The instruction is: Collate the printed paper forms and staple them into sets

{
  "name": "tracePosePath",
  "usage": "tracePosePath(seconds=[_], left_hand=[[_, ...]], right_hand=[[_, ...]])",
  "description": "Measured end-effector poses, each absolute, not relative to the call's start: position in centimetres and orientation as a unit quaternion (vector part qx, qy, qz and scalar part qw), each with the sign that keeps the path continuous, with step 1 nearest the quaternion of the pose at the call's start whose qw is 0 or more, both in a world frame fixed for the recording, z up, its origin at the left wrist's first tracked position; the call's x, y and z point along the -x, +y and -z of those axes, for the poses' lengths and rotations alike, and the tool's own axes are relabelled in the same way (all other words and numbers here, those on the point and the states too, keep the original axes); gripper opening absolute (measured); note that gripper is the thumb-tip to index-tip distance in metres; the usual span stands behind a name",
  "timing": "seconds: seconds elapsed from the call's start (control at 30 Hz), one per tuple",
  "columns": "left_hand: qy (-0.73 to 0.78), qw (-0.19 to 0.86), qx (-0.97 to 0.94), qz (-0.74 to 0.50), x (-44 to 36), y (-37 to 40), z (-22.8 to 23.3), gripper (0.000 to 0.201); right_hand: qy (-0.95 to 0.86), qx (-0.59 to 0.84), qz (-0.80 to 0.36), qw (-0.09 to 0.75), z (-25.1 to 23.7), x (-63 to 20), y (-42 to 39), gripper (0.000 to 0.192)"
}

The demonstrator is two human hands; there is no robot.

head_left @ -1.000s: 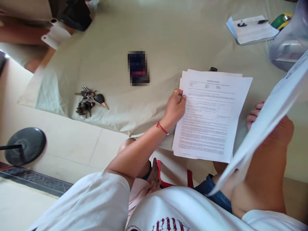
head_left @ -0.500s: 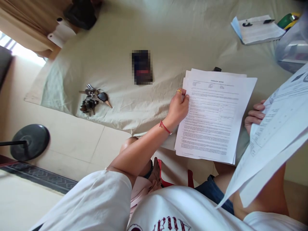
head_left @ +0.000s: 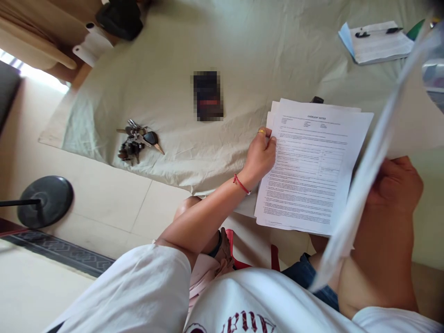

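The fingers (head_left: 268, 133) of the left hand (head_left: 260, 155) are closed in a pinch on the left edge of a stack of white, rectangular printed paper sheets (head_left: 308, 171), thumb on top, the other fingertips hidden underneath. The right hand (head_left: 395, 182), to the right of the stack, is curled behind some white paper sheets held upright (head_left: 371, 171); these are nearly edge-on and blurred, and they cover its fingertips, so I cannot tell how far closed they are. The stack lies over the near edge of a pale green, wrinkled cloth (head_left: 166, 78); its heading is legible, the small print is not. Just beyond its top edge a small black object (head_left: 317, 100) shows only in part. Left of the stack lie a dark rectangular item (head_left: 208, 95), masked by pixel blocks, and, farther left, a bunch of metal keys (head_left: 137, 141), at least 1 with a black head. Beyond the stack's upper right, white papers under a black clip (head_left: 381, 44) lie near a see-through plastic item (head_left: 434, 76), cut off by the frame.
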State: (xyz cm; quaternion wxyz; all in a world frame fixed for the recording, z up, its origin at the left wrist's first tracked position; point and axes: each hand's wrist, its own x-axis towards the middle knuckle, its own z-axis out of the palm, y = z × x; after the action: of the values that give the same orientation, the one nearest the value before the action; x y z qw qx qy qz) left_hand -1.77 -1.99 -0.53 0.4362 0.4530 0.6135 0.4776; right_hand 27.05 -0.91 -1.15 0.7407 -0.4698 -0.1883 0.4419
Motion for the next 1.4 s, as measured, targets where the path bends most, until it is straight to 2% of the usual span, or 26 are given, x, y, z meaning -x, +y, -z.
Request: tracePosePath(seconds=[0.03,0.13,0.53,0.7,0.97,1.4], left_hand=[[0.615,0.436,-0.453,-0.476,1.8,-2.0,0.5,0.021],[0.615,0.441,-0.455,-0.470,1.8,-2.0,0.3,0.021],[0.623,0.440,-0.458,-0.456,1.5,-2.0,0.1,0.026],[0.627,0.431,-0.460,-0.457,1.6,-2.0,0.2,0.026],[0.616,0.418,-0.461,-0.484,1.6,-2.0,1.0,0.023],[0.601,0.448,-0.422,-0.509,1.7,-2.5,1.1,0.021]], right_hand=[[-0.234,0.524,-0.419,0.703,0.3,-26.3,-1.2,0.041],[-0.260,0.576,-0.374,0.678,-1.1,-24.8,-1.3,0.039],[-0.309,0.567,-0.334,0.687,0.8,-25.2,-0.5,0.046],[-0.333,0.587,-0.290,0.678,1.5,-25.8,-0.2,0.045],[-0.349,0.603,-0.269,0.665,1.6,-25.8,-0.3,0.032],[-0.351,0.598,-0.280,0.664,0.8,-25.4,-1.0,0.035]])
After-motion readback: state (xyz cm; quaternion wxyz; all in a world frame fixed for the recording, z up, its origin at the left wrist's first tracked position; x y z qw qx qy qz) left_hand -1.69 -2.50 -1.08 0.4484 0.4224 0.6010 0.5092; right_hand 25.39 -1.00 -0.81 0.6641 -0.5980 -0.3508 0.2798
